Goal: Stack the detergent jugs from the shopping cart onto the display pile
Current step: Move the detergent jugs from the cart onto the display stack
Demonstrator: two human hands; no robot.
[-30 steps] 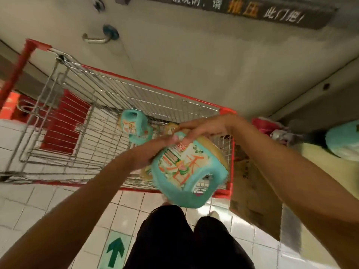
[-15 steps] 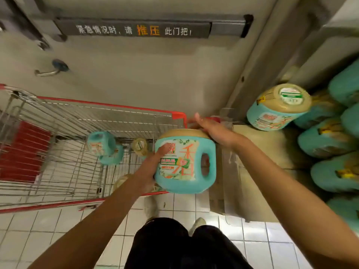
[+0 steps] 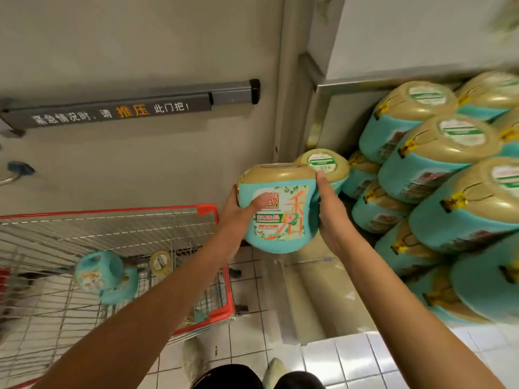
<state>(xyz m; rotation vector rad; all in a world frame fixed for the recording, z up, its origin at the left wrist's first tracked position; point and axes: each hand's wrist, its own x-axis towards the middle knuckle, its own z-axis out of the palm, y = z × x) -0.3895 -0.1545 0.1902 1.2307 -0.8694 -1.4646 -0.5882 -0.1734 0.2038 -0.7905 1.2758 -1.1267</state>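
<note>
Jug (image 3: 276, 211) held between left hand (image 3: 234, 210), right hand (image 3: 332, 217), near display pile (image 3: 438, 175).

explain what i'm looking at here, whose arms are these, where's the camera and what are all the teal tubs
There is no machine here. This is a person's own view, filmed by a wide-angle camera worn on the head and looking down, so the two bare arms reach in from the bottom edge. The left hand and right hand grip a teal plastic detergent jug with a beige cap from either side, holding it in the air. On the left stands a red-rimmed wire shopping cart with more teal jugs inside. On the right is the display pile of matching jugs, stacked in tiers. Behind is a grey door with a push bar, and below is a white tiled floor.
</note>
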